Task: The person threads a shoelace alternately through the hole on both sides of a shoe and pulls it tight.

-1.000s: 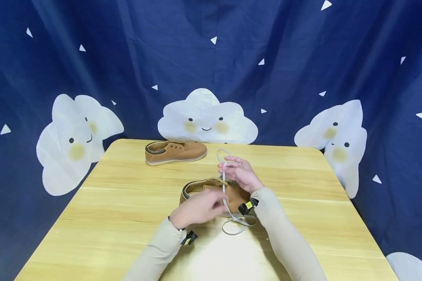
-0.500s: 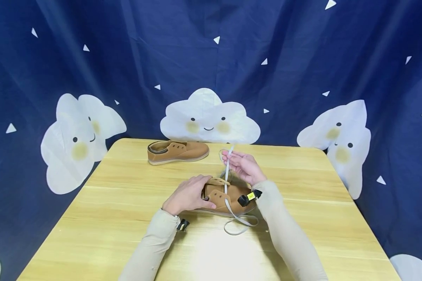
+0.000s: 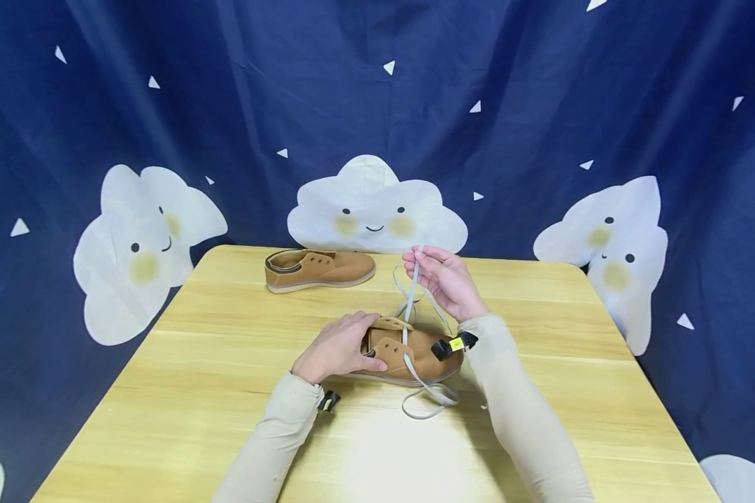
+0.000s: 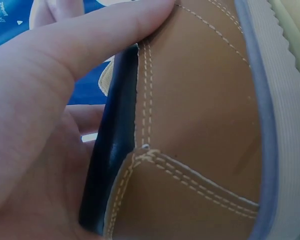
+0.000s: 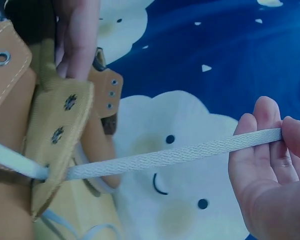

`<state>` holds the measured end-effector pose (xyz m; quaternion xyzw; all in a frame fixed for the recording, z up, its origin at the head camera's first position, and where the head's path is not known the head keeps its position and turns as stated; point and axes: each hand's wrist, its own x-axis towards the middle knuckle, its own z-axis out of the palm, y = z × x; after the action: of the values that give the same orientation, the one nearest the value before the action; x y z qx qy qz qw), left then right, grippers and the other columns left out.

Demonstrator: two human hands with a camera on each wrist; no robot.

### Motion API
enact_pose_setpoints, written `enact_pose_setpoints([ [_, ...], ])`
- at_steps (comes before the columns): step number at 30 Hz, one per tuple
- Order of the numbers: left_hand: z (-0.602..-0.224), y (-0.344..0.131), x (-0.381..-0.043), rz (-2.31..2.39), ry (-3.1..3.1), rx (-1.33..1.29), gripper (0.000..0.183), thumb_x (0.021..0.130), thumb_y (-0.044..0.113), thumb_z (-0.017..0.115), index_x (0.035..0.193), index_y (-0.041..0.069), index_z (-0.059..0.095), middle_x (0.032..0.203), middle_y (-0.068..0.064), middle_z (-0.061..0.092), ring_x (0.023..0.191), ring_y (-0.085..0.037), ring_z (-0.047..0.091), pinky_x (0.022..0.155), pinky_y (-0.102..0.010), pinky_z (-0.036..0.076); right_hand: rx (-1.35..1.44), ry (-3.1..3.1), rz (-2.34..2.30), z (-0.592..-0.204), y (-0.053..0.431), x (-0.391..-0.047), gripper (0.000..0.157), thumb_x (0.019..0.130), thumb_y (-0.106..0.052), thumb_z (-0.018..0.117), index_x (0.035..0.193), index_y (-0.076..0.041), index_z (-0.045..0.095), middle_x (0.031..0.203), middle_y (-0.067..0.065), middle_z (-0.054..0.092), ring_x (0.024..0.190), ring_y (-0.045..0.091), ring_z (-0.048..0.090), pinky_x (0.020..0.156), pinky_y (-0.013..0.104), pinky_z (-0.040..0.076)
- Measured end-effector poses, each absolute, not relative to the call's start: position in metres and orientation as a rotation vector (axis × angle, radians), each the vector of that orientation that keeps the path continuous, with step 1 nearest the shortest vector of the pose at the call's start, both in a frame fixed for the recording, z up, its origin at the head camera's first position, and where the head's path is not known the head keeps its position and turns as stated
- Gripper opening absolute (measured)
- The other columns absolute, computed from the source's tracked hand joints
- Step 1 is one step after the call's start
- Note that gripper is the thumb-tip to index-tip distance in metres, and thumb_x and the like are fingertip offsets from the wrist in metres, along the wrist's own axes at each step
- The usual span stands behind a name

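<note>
Head view: just below the frame's centre, the left hand (image 3: 340,347) curls its fingers round the brown shoe (image 3: 393,363), while the right hand (image 3: 448,281) pinches the grey lace (image 3: 412,293) above.

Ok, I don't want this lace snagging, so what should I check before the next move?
1. Near shoe steadied: ok, the left hand grips its heel end.
2. Lace held: ok, the right hand pinches it between thumb and fingers.
3. Lace through the far flap: ok, it passes through the front eyelet.
4. Pulled stretch straight: ok, no slack between flap and right hand.
5. Other far-flap eyelets laced: not ok, two are empty.
6. Lace ends even: cannot tell, the lengths are looped and partly hidden.
</note>
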<state>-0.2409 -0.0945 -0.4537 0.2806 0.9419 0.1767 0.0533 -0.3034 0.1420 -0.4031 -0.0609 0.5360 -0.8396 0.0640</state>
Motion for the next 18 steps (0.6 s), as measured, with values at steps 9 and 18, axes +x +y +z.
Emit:
enact_pose_setpoints([
  [9,-0.456,-0.095,-0.242,0.522,2.863,0.860,0.096,0.080,0.058,0.083,0.155,0.011,0.045,0.144,-0.012,0.060,0.129,-0.035,0.060,0.105,-0.053,0.051,-0.336,1.643,-2.642,-0.374,0.144,-0.288,0.014,0.103,-0.003,0.059,0.104,-0.006,0.072,0.093,0.003,0.081,0.088,0.014,0.078,0.085,0.028,0.062],
  [18,-0.457,-0.095,-0.244,0.490,2.861,0.856,0.099,0.080,0.060,0.082,0.158,0.014,0.041,0.146,-0.012,0.059,0.130,-0.036,0.059,0.105,-0.055,0.050,-0.500,1.659,-2.745,-0.360,0.141,-0.266,0.007,0.100,0.001,0.062,0.104,0.000,0.067,0.090,0.008,0.081,0.082,0.016,0.078,0.082,0.030,0.063],
])
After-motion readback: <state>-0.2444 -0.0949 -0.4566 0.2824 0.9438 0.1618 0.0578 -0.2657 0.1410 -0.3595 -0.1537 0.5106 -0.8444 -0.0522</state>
